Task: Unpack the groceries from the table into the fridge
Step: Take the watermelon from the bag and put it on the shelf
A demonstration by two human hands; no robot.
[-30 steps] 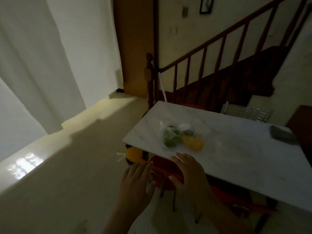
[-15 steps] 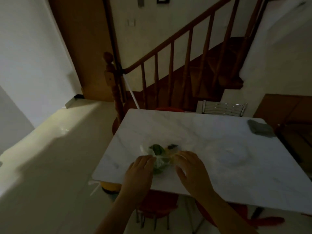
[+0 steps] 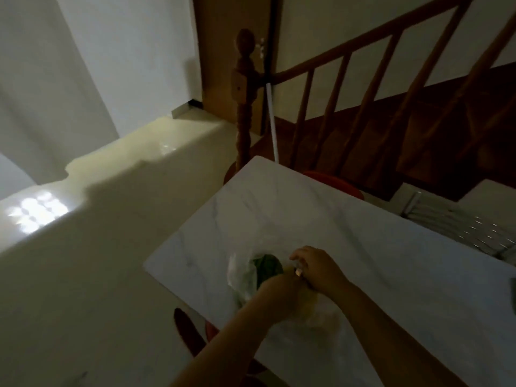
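Dim room, pale floor at left. Near left edge of white marble-patterned table: thin clear plastic bag of groceries, green leafy item and yellowish produce visible through film. Left hand on top of bag, fingers hidden, grip cannot be determined. Right hand just beside, touching bag's upper side, fingers curled, apparently pinching film; blurred. Bag lies under and between both hands. Judged light, soft, slippery, tear-prone; contents bruisable. Best gathered at neck, second hand supporting underneath. Wooden stair railing behind table. Fridge not in view.
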